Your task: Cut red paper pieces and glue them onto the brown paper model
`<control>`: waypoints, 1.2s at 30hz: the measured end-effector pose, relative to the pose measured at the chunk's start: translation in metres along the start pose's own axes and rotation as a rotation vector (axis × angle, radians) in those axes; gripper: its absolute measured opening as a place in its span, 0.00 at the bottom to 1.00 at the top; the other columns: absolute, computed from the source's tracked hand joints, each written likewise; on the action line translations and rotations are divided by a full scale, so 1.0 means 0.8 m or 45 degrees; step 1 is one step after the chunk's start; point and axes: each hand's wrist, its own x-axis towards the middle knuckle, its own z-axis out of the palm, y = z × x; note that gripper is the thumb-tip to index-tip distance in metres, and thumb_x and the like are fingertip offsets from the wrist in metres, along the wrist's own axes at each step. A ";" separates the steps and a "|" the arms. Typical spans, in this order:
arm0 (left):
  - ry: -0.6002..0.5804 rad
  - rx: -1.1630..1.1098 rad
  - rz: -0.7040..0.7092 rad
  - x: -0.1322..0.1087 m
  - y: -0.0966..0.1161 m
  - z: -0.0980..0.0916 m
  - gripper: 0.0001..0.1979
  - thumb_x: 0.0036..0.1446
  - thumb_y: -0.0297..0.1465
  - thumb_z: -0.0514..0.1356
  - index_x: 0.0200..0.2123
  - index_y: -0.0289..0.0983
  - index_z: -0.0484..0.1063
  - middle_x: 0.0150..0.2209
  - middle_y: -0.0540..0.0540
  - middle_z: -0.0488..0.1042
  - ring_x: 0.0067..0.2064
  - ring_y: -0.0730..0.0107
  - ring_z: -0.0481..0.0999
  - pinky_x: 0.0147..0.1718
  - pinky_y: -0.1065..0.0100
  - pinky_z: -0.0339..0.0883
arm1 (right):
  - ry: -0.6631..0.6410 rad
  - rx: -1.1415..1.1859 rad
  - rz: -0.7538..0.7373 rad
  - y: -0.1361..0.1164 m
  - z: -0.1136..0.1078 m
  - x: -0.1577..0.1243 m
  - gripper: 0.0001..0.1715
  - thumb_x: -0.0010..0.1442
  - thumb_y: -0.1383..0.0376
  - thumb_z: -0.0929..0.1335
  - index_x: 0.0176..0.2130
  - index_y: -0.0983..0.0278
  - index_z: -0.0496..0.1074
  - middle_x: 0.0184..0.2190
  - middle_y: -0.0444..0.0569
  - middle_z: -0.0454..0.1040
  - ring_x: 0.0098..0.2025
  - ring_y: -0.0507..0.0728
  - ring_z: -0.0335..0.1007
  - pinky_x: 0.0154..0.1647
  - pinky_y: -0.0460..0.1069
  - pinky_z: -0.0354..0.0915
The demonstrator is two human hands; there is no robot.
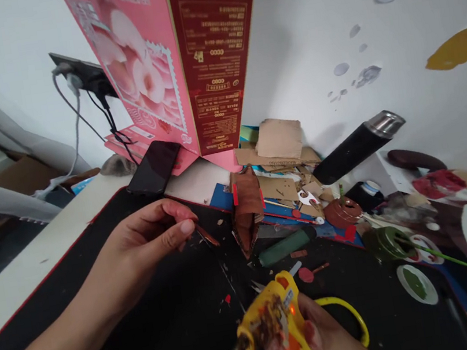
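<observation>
My left hand pinches a thin brown strip between thumb and forefinger, above the black mat. My right hand is wrapped round a yellow hot glue gun. Its nozzle points to the lower left, an orange light glows on its side, and dark residue coats its front. Beyond both hands stands a small brown boat-shaped cardboard model with red bits on its sides. Close to it lie a dark green stick-like tool and a small red disc with a thin brown stick.
A pink and dark red box stands at the back, beside a black phone. Cardboard scraps pile up near a tilted black flask. Rightward are a green paint jar, its lid and a yellow cable.
</observation>
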 end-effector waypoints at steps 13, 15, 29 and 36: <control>-0.053 -0.095 0.026 0.014 0.016 0.034 0.16 0.47 0.41 0.79 0.31 0.38 0.82 0.27 0.49 0.74 0.28 0.73 0.69 0.26 0.73 0.64 | -0.100 -0.257 -0.189 -0.027 0.036 0.009 0.34 0.58 0.39 0.77 0.38 0.68 0.77 0.17 0.40 0.67 0.17 0.48 0.54 0.20 0.45 0.50; -0.088 -0.082 0.056 0.023 0.022 0.045 0.16 0.47 0.42 0.79 0.31 0.38 0.81 0.27 0.49 0.74 0.27 0.73 0.68 0.26 0.72 0.63 | -0.029 -0.328 -0.291 -0.043 0.040 0.011 0.33 0.61 0.40 0.75 0.39 0.68 0.77 0.17 0.40 0.66 0.17 0.48 0.53 0.20 0.45 0.48; -0.084 -0.046 0.044 0.026 -0.016 0.083 0.17 0.46 0.40 0.79 0.32 0.36 0.80 0.27 0.50 0.75 0.26 0.74 0.70 0.27 0.72 0.61 | 0.527 -0.693 -0.783 -0.073 0.000 0.017 0.38 0.63 0.37 0.71 0.20 0.63 0.69 0.14 0.43 0.65 0.20 0.50 0.57 0.24 0.46 0.54; 0.002 -0.127 0.075 0.028 -0.021 0.086 0.18 0.44 0.39 0.80 0.31 0.36 0.80 0.26 0.50 0.75 0.25 0.76 0.69 0.25 0.73 0.60 | 0.492 -0.794 -0.710 -0.069 0.009 0.014 0.38 0.60 0.32 0.69 0.27 0.63 0.75 0.14 0.42 0.66 0.19 0.51 0.61 0.22 0.46 0.57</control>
